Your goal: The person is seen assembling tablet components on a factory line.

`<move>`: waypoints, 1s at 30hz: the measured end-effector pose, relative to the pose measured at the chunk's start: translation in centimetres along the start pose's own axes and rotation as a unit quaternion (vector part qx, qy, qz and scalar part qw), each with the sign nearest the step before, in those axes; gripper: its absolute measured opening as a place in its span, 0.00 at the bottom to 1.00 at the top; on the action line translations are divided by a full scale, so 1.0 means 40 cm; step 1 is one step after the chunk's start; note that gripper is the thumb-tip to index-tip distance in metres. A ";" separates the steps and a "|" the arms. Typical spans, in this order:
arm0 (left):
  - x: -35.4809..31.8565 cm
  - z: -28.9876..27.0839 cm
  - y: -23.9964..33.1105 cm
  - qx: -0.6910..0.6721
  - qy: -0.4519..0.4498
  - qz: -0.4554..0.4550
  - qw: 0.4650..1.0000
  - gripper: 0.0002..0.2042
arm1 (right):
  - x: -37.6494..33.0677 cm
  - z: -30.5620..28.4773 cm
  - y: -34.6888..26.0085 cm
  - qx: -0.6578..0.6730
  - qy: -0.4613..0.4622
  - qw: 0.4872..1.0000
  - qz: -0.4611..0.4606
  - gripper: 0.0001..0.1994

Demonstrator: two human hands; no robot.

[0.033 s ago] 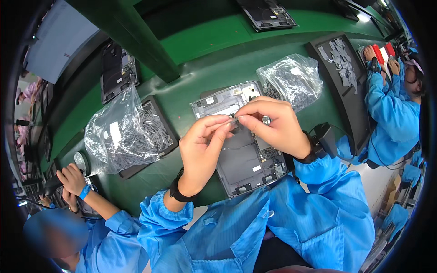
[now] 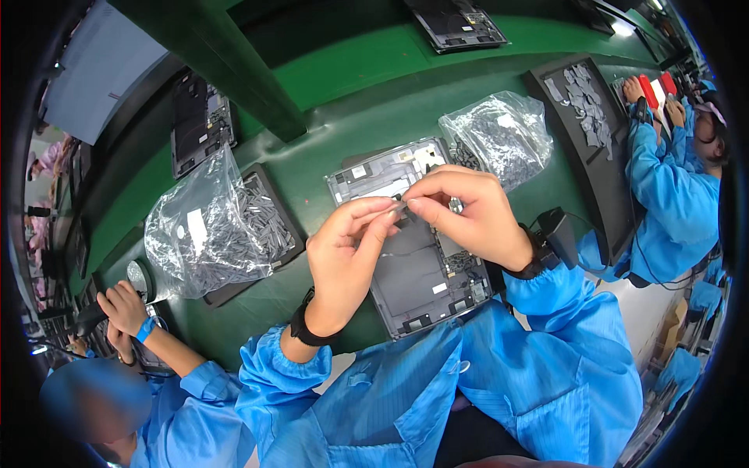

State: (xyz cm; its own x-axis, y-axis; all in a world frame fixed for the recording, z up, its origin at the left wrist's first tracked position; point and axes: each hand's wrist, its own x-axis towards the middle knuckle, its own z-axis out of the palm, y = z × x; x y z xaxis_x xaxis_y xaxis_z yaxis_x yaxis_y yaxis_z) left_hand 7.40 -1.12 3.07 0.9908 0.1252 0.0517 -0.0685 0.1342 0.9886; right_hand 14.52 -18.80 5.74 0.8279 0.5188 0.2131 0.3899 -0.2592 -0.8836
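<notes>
My left hand (image 2: 349, 253) and my right hand (image 2: 466, 214) meet in a pinch, thumb and forefinger of each closed on one small dark grey piece (image 2: 401, 207). Its exact kind is too small to make out. Right below them lies an opened laptop or tablet chassis (image 2: 409, 277), dark grey with circuit boards along its right side. My hands hover above its upper half and hide part of it. Dark bands circle both my wrists.
Left of the chassis, a clear plastic bag (image 2: 187, 242) and a black tray (image 2: 295, 242) hold many dark strips. Another bag (image 2: 515, 136) of dark pieces sits behind my right hand. A tray (image 2: 546, 74) holds grey pieces. A green post (image 2: 226, 70) rises ahead. Co-workers' hands (image 2: 125, 308) are at left and right.
</notes>
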 end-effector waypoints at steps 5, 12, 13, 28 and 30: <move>0.010 0.014 -0.002 0.046 -0.003 0.016 0.999 0.10 | 0.002 -0.008 0.014 0.014 0.004 1.000 -0.011 0.05; 0.028 0.020 -0.014 0.113 -0.024 0.027 0.993 0.10 | 0.008 -0.015 0.039 -0.073 0.013 0.991 -0.113 0.05; 0.031 0.020 -0.018 0.176 -0.037 0.053 0.982 0.10 | 0.009 -0.018 0.040 -0.127 0.015 0.981 -0.147 0.05; 0.253 0.012 -0.061 0.497 -0.079 0.201 0.840 0.09 | 0.108 -0.076 0.231 -0.404 0.004 0.876 -0.265 0.07; 0.267 0.023 -0.083 0.537 -0.116 0.197 0.812 0.07 | 0.106 -0.062 0.239 -0.426 0.006 0.867 -0.259 0.06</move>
State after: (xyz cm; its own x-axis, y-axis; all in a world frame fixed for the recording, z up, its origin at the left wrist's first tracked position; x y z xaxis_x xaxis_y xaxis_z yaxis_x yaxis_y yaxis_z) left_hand 18.30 -1.12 0.48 0.9205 -0.2554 0.2958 -0.3679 -0.8213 0.4361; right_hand 22.74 -21.08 -0.77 0.4549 0.7385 0.4977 0.8630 -0.5035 -0.0416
